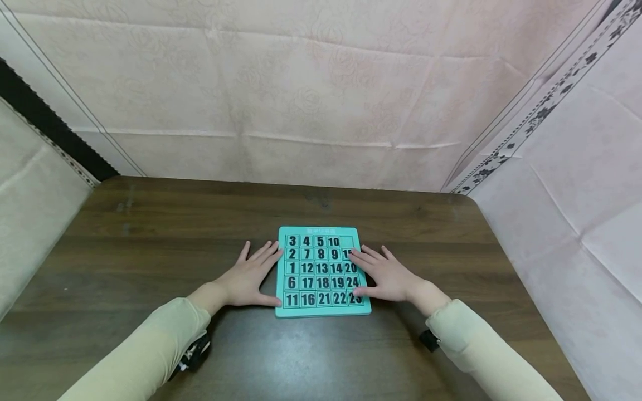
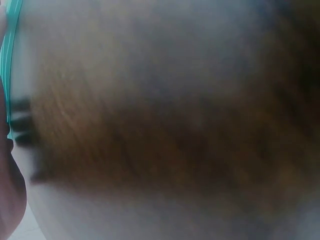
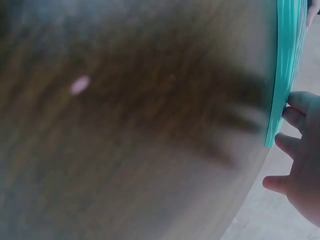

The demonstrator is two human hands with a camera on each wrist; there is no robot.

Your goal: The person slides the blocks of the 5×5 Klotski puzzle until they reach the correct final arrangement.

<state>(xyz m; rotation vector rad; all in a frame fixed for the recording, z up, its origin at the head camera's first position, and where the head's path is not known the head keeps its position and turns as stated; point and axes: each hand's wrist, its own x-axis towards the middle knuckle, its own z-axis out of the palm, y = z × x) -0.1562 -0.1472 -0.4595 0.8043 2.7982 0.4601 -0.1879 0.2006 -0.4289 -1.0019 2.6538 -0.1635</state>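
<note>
A teal number slide puzzle lies flat on the brown wooden table, its tiles in rows with black numerals. The slot at its top right corner shows no tile. My left hand has its fingers spread, with fingertips and thumb at the puzzle's left edge. On the other side, my right hand lays its extended fingers and thumb over the right-hand column, partly hiding some numbers. In the right wrist view, the teal side wall of the puzzle stands beside the right fingers; the left wrist view catches only a sliver of it.
The wooden table reaches back to a pale patterned cloth hanging behind it. More pale cloth borders the right side, with a dark floral strip. A dark band runs along the left.
</note>
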